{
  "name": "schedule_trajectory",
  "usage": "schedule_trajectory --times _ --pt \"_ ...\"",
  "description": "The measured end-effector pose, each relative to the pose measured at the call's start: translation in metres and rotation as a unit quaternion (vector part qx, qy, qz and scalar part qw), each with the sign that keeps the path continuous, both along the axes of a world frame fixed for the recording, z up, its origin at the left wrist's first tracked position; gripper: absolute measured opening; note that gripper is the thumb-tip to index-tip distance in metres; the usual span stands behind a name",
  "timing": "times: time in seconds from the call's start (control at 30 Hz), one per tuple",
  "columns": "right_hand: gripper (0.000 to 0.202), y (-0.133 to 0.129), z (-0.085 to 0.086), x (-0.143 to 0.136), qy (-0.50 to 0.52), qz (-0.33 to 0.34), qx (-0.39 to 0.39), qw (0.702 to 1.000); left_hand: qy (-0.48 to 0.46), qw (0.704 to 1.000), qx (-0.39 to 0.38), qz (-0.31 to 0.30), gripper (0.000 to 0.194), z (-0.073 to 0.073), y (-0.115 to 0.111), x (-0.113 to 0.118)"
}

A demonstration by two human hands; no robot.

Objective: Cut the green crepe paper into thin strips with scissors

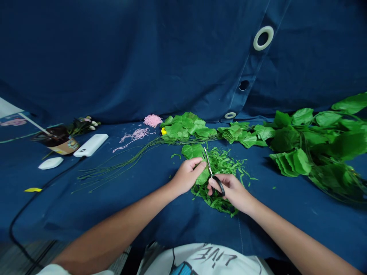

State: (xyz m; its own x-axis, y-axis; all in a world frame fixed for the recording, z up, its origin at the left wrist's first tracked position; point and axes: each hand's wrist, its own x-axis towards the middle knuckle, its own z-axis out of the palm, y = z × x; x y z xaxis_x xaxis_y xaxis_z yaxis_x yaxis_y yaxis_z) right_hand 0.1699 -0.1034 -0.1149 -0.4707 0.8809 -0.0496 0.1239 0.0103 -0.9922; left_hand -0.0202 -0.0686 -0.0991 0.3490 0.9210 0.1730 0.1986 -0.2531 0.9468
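Note:
My left hand (187,175) is closed, with thumb and fingers pinching a green artificial leaf (203,175). In my right hand (231,190) is a pair of scissors (218,186) with black handles, its metal blades pointing up and away at the edge of that leaf. Around and under both hands lies a heap of thin green cut strips (222,204). Another green leaf (191,150) shows just beyond my left fingers; whether it is joined to the held one, I cannot tell.
Stacked green leaves (186,126) and long thin stems (126,164) lie behind the hands. Leafy vines (323,141) fill the right side. Pink shreds (153,120) sit at the back. To the left are a drink cup (64,145), a white power bank (91,145) and a black cable (28,208).

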Motion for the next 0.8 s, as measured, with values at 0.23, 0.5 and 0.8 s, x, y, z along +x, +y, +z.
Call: schedule_trajectory --times 0.23,0.5,0.8 --pt "0.048 -0.0008 -0.0017 -0.0001 0.009 -0.019 -0.015 1.0 -0.009 1.0 -0.012 -0.008 0.038 0.0002 0.0002 -0.0009" --pt "0.047 -0.0005 0.0019 0.0007 0.012 -0.001 -0.012 1.0 -0.055 0.997 -0.06 0.002 0.037 -0.0007 0.001 -0.0017" --pt "0.05 -0.0003 -0.0001 0.0008 -0.006 -0.011 -0.006 1.0 -0.012 1.0 -0.013 -0.013 0.038 0.0049 -0.0006 -0.0007"
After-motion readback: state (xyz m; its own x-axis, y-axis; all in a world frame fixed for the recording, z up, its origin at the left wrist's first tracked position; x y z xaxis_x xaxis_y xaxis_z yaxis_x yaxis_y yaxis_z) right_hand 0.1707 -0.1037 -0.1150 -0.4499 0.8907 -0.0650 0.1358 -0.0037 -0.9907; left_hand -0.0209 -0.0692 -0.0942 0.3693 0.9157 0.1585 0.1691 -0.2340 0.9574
